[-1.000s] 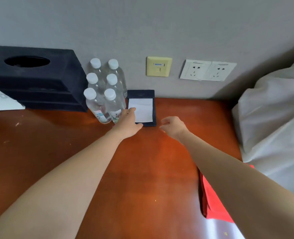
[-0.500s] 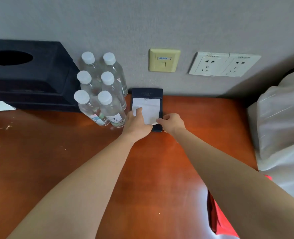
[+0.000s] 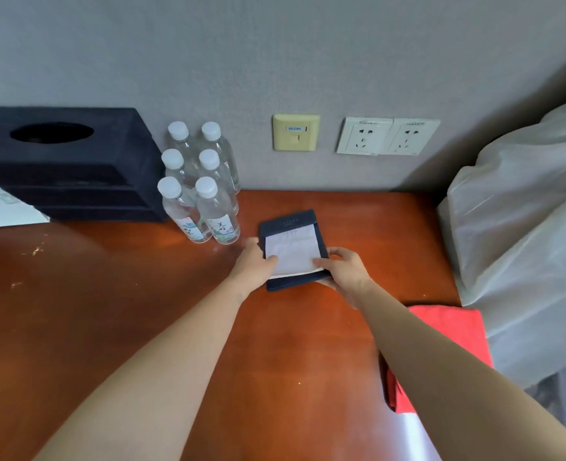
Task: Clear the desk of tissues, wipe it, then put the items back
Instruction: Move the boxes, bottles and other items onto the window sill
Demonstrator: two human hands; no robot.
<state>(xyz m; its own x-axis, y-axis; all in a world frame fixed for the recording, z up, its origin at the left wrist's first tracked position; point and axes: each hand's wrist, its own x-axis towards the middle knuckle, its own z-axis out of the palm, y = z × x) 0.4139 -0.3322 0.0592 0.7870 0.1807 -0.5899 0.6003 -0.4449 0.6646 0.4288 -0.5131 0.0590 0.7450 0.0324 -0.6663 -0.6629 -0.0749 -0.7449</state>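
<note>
Pulled back from the wall, the notepad holder (image 3: 291,249) sits gripped by left hand (image 3: 254,268) and right hand (image 3: 344,271), water bottles (image 3: 201,184) at ten o'clock.

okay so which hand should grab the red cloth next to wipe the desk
Probably the right hand. The red cloth lies at the desk's right edge, beside the right forearm. The left hand would have to cross over. Both hands hold the notepad now.
</note>
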